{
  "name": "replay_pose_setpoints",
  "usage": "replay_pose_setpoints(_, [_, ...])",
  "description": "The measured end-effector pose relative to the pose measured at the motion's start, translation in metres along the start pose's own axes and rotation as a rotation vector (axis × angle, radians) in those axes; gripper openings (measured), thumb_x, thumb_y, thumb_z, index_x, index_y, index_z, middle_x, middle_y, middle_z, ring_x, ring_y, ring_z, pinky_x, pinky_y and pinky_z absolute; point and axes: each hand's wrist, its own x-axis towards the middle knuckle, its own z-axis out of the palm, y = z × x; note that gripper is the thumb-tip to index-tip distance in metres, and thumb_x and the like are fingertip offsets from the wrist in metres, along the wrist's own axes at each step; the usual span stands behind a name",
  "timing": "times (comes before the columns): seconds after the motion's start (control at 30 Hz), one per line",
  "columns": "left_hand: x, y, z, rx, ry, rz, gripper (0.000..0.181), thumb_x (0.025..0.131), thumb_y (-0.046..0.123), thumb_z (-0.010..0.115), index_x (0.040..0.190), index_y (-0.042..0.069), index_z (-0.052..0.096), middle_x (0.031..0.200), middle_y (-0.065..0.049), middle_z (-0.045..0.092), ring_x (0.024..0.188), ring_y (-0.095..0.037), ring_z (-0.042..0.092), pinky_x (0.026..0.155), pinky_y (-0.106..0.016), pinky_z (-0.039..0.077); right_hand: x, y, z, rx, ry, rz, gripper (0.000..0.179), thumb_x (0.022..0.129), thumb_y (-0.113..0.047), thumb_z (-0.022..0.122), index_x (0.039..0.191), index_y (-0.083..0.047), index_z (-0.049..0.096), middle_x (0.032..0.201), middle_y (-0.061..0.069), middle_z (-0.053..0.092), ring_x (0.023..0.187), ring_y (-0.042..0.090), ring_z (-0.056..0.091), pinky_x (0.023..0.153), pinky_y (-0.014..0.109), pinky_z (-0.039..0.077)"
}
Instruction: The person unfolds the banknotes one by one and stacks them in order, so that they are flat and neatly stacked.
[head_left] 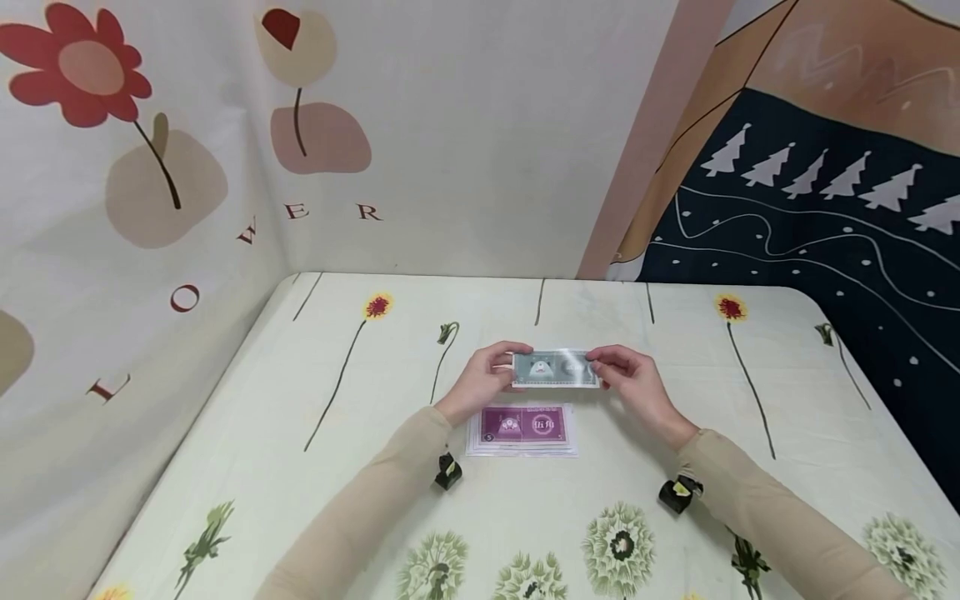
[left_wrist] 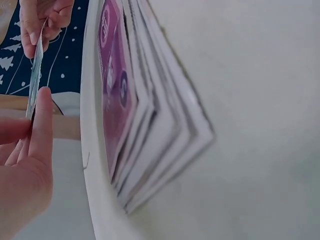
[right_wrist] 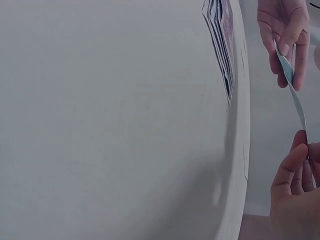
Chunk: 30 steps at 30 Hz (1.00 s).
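Note:
A blue-green banknote (head_left: pixel 557 368) is stretched between both hands above the table, printed side facing up. My left hand (head_left: pixel 482 379) pinches its left end between thumb and fingers. At the other end, the right hand (head_left: pixel 637 383) grips the note's upper right corner. Seen edge-on in the left wrist view, the banknote (left_wrist: pixel 36 75) looks thin and slightly bent. Just nearer than the hands lies a stack of banknotes (head_left: pixel 522 427) with a purple one on top. Its several layers fan unevenly at the edges in the left wrist view.
The table (head_left: pixel 360 367) wears a pale cloth printed with flowers and stems. A white curtain (head_left: pixel 465 150) with lettering hangs behind and to the left. Dark fabric with white trees (head_left: pixel 810 208) hangs at the right. Black wrist devices (head_left: pixel 677 495) sit under both sleeves.

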Motion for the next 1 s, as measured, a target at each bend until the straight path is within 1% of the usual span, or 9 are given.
replay_pose_setpoints(0.13, [-0.003,-0.002,-0.004,0.034,0.01,-0.002,0.042,0.087,-0.014,0.05,0.126,0.0,0.058,0.108,-0.02,0.063,0.093,-0.028,0.065,0.078,-0.034,0.057,-0.001,0.0,0.002,0.004,-0.022,0.012,0.019,0.092,0.005,0.059,0.109,0.011,0.062,0.096,0.018,0.066,0.069,0.01,0.057,0.062,0.025,0.05])
replay_pose_setpoints(0.2, [-0.005,-0.003,-0.007,0.074,0.018,-0.005,0.041,0.087,-0.012,0.052,0.125,0.002,0.06,0.105,-0.017,0.065,0.091,-0.026,0.065,0.078,-0.033,0.056,-0.002,0.0,0.004,0.008,-0.04,0.014,0.02,0.092,0.004,0.06,0.11,0.012,0.062,0.098,0.021,0.065,0.07,0.009,0.059,0.063,0.024,0.051])
replay_pose_setpoints(0.37, [-0.01,-0.004,-0.013,0.122,0.015,-0.016,0.04,0.087,-0.009,0.054,0.124,0.004,0.061,0.099,-0.013,0.065,0.089,-0.023,0.064,0.079,-0.033,0.055,-0.004,0.002,0.007,-0.019,-0.087,-0.006,0.018,0.091,0.005,0.06,0.108,0.012,0.062,0.097,0.024,0.065,0.072,0.008,0.061,0.064,0.022,0.051])
replay_pose_setpoints(0.53, [-0.016,-0.006,-0.018,0.107,0.025,-0.047,0.037,0.087,-0.009,0.055,0.121,0.004,0.063,0.089,-0.009,0.067,0.084,-0.018,0.064,0.078,-0.033,0.054,-0.004,0.005,0.011,-0.052,-0.118,-0.022,0.017,0.09,0.007,0.061,0.106,0.01,0.063,0.095,0.023,0.066,0.073,0.009,0.062,0.064,0.021,0.051])
replay_pose_setpoints(0.67, [-0.019,-0.007,-0.02,0.095,0.04,-0.057,0.035,0.086,-0.01,0.056,0.118,0.002,0.064,0.083,-0.007,0.068,0.081,-0.016,0.063,0.078,-0.032,0.054,-0.005,0.006,0.013,-0.051,-0.142,-0.007,0.017,0.09,0.006,0.061,0.107,0.01,0.063,0.094,0.021,0.065,0.074,0.011,0.063,0.066,0.022,0.052])
replay_pose_setpoints(0.73, [-0.02,-0.008,-0.022,0.108,0.041,-0.059,0.035,0.086,-0.011,0.056,0.117,0.002,0.065,0.081,-0.006,0.067,0.08,-0.015,0.063,0.076,-0.03,0.053,-0.006,0.005,0.015,-0.048,-0.156,0.003,0.018,0.09,0.005,0.061,0.108,0.01,0.063,0.095,0.02,0.065,0.075,0.012,0.063,0.067,0.023,0.053])
replay_pose_setpoints(0.83, [-0.024,-0.009,-0.024,0.135,0.03,-0.049,0.035,0.086,-0.01,0.057,0.117,0.001,0.064,0.083,-0.008,0.066,0.08,-0.017,0.063,0.076,-0.028,0.052,-0.007,0.005,0.017,-0.037,-0.179,0.027,0.02,0.09,0.004,0.062,0.109,0.011,0.062,0.098,0.021,0.065,0.077,0.013,0.064,0.069,0.025,0.054])
replay_pose_setpoints(1.0, [-0.031,-0.013,-0.027,0.141,0.03,-0.023,0.036,0.082,-0.012,0.057,0.117,-0.005,0.063,0.096,-0.016,0.065,0.088,-0.027,0.066,0.078,-0.031,0.054,-0.009,0.005,0.019,-0.027,-0.202,0.077,0.022,0.089,0.003,0.063,0.109,0.012,0.061,0.1,0.022,0.066,0.078,0.015,0.065,0.07,0.028,0.056])
